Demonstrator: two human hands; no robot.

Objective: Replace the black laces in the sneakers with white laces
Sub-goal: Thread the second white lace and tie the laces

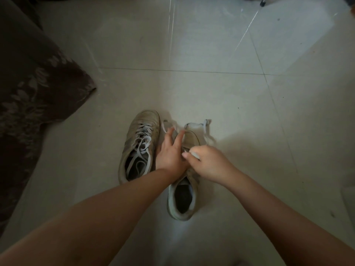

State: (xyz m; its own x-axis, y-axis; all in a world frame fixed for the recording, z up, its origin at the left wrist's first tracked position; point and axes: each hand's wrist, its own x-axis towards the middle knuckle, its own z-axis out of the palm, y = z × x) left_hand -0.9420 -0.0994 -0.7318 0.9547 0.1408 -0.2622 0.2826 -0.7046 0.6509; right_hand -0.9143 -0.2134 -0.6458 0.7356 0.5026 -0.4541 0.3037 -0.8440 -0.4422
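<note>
two sneakers stand side by side on the tiled floor (211, 89), toes pointing away from the person, placed close in front so both hands can reach the eyelets without lifting either shoe. the left sneaker (138, 146) is already threaded with a white lace (141, 144), its loose ends dropped into and over the opening; judged finished or nearly so. the right sneaker (184, 189) is the one in hand: its white lace (206, 129) trails loose on the floor around the toe, on both sides, so lacing looks to be at an early stage here.

the left hand (171, 152) lies across the right sneaker's upper with fingers spread and mostly straight, reaching toward the toe, apparently steadying the shoe. whether it also catches the lace under its fingers cannot be told. the right hand (207, 162) is curled narrow, thumb and fingers pinching a pale lace end just above the eyelet rows (the tip shows white at the fingers), held ready, in my judgement, for feeding through a hole.

no black lace is visible. a dark patterned cloth (32, 89) lies at far left.
</note>
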